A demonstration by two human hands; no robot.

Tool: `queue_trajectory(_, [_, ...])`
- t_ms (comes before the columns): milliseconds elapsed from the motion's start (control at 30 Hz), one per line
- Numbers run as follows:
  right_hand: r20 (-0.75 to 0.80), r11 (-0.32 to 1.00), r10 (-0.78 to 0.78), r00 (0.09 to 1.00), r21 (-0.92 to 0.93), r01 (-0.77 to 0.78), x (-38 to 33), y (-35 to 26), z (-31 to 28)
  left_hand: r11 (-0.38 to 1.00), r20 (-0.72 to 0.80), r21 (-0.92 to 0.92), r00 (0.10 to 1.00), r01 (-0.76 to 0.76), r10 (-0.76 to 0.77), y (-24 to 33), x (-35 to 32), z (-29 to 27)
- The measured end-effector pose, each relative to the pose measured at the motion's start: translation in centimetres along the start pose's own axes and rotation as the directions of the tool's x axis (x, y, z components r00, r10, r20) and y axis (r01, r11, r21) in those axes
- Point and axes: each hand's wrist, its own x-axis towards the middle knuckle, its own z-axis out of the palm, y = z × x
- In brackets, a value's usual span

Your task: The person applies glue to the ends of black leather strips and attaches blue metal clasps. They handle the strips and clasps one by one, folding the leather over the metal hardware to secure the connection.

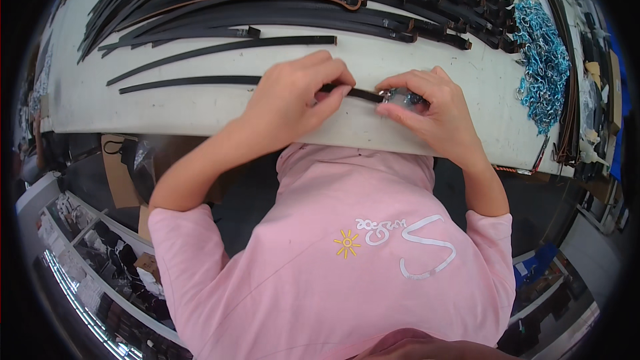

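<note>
A narrow black strap (193, 81) lies across the table in front of me, and its tail runs off to the left. My left hand (301, 90) is closed, pinching the strap between thumb and fingers. To the right of it, my right hand (437, 105) curls its thumb and fingers round a shiny metal buckle (400, 98) at the strap's end. Clear film seems to cover the buckle, and the fingers partly hide it. Just beyond, a second black strap (227, 47) lies roughly parallel.
A large pile of black straps (373, 7) spreads over the far side of the white table (80, 93). A heap of blue and silver metal clasps (543, 67) lies at the right. Brown and black strips (570, 93) run along the right edge. Below the table's left side stands a cardboard box (120, 177).
</note>
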Motion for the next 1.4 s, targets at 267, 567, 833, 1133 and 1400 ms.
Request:
queue_trajectory(267, [-0.150, 0.978, 0.028, 0.988, 0.209, 0.004, 0.5, -0.8, -5.5, 0.858, -0.281, 0.513, 0.941, -0.017, 0.187, -1.4, 0.9, -1.7])
queue_trajectory(567, [-0.142, 0.608, 0.005, 0.990, 0.787, 0.109, 3.5, 1.2, -6.5, 0.985, 0.021, -0.154, 0.997, 0.079, -0.077, 1.8, 1.1, -5.6])
queue_trajectory(833, [0.089, 0.275, 0.190, 0.978, 0.951, -0.140, 5.1, 0.2, -5.6, 0.895, -0.135, -0.440, 0.979, 0.082, -0.156, 4.0, 5.8, -2.6])
queue_trajectory(1133, [0.040, 0.457, 0.224, 0.974, 0.878, -0.141, 4.2, 0.6, -2.9, 0.726, 0.052, -0.649, 0.965, 0.227, -0.256, 0.5, 6.3, -0.9])
queue_trajectory(1400, [0.065, 0.474, 0.225, 0.972, 0.865, -0.167, 4.3, 0.8, -2.8, 0.640, 0.170, -0.667, 0.915, 0.381, -0.366, 1.1, 6.2, -1.4])
